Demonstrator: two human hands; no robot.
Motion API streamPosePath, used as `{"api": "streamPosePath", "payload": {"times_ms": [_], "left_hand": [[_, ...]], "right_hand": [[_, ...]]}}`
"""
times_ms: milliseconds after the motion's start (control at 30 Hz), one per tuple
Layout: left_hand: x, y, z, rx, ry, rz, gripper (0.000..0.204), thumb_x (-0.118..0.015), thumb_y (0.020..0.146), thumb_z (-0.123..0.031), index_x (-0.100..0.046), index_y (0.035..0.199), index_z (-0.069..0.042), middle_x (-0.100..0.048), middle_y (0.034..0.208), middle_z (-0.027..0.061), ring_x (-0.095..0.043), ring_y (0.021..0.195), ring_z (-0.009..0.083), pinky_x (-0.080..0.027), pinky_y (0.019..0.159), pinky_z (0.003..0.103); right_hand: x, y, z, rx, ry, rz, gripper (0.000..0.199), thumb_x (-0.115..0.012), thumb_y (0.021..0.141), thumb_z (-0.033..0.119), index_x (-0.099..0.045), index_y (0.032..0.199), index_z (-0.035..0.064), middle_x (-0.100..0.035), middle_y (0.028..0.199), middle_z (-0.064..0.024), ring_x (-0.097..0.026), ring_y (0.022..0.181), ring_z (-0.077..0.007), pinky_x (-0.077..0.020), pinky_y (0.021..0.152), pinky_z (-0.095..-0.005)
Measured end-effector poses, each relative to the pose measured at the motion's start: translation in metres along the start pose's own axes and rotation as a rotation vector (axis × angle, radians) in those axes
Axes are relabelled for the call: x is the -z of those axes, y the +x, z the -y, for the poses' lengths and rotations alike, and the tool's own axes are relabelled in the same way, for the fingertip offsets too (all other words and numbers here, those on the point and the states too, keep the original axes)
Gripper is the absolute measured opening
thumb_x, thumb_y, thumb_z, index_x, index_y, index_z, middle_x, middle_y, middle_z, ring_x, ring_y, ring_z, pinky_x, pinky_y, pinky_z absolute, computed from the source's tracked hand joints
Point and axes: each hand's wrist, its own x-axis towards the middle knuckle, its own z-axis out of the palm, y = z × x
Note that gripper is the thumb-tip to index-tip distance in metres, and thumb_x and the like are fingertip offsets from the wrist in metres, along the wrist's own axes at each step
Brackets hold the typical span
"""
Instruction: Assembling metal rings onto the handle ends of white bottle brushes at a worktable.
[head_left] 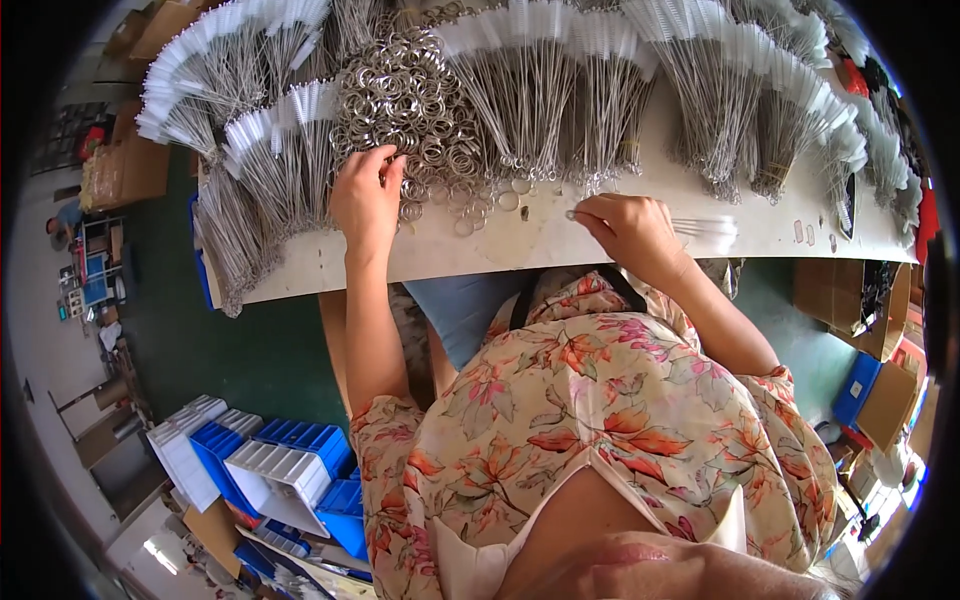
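Note:
My left hand (pixel 367 200) is at the near edge of a heap of shiny metal split rings (pixel 410 90). Its thumb and index finger curl together in a pinch, and whatever lies between the tips is hidden. Farther right, just above the table (pixel 450 262), my right hand (pixel 632 228) is closed with thumb and fingers pressed together. A small shiny loop shows at its fingertips, and white-bristled wire brushes (pixel 707 230) stick out on the other side of the hand, their middles covered by it. Several loose rings (pixel 470 215) lie between the two hands.
Bundles of white-bristled wire brushes (pixel 540 90) line the table's back, with more on the left (pixel 285 150) and right (pixel 740 110). White and blue plastic bins (pixel 285 465) are stacked on the floor at lower left. Cardboard boxes (pixel 850 300) stand right of the table.

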Motion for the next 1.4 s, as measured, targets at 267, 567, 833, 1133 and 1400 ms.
{"api": "streamPosePath", "payload": {"times_ms": [267, 567, 833, 1133, 1400], "left_hand": [[0.0, 0.003, -0.015, -0.041, -0.328, -0.156, 0.006, -0.062, 0.082, -0.011, -0.062, 0.083, -0.006, -0.059, 0.078, 0.0051, -0.056, 0.063, 0.0167, -0.045, 0.057, 0.029], [0.012, -0.028, -0.133, 0.105, -1.339, -0.06, 0.009, -0.056, 0.087, -0.006, -0.054, 0.091, 0.001, -0.057, 0.079, 0.0043, -0.053, 0.068, 0.0077, -0.044, 0.063, 0.02], [0.036, -0.028, -0.125, 0.035, -1.592, 0.247, 0.016, -0.056, 0.082, 0.005, -0.056, 0.099, 0.004, -0.061, 0.091, 0.0114, -0.059, 0.083, 0.0126, -0.049, 0.071, 0.023], [0.064, -0.022, -0.119, -0.197, -1.141, 0.219, 0.028, -0.056, 0.075, 0.014, -0.058, 0.102, 0.008, -0.059, 0.102, 0.0162, -0.061, 0.085, 0.0159, -0.052, 0.07, 0.024], [0.063, -0.026, -0.129, -0.479, -0.833, -0.173, 0.029, -0.062, 0.072, 0.007, -0.057, 0.101, 0.011, -0.062, 0.096, 0.0202, -0.064, 0.081, 0.0229, -0.053, 0.069, 0.028]], "right_hand": [[0.031, 0.024, 0.024, -0.194, 0.988, 0.085, 0.017, -0.057, 0.086, 0.015, -0.065, 0.092, 0.0021, -0.062, 0.064, -0.003, -0.051, 0.051, -0.0075, -0.0432, 0.049, -0.0222], [0.045, 0.035, 0.054, 0.149, 1.024, -0.207, 0.013, -0.062, 0.082, 0.011, -0.066, 0.09, 0.0014, -0.058, 0.097, -0.0087, -0.06, 0.074, -0.015, -0.0496, 0.064, -0.0261], [0.037, 0.028, 0.056, 0.564, 0.479, -0.634, 0.021, -0.066, 0.06, 0.006, -0.066, 0.08, 0.0114, -0.059, 0.086, 0.0025, -0.06, 0.061, -0.0148, -0.0494, 0.051, -0.0263], [0.048, 0.031, 0.056, 0.602, 0.41, -0.501, 0.017, -0.066, 0.062, 0.006, -0.064, 0.079, 0.0069, -0.06, 0.085, 0.0003, -0.059, 0.057, -0.0164, -0.0478, 0.047, -0.0272], [0.077, 0.033, 0.065, 0.041, 1.445, 0.066, 0.015, -0.061, 0.085, 0.015, -0.061, 0.09, 0.0008, -0.058, 0.078, -0.0002, -0.052, 0.064, -0.0047, -0.0416, 0.053, -0.0181]]}}
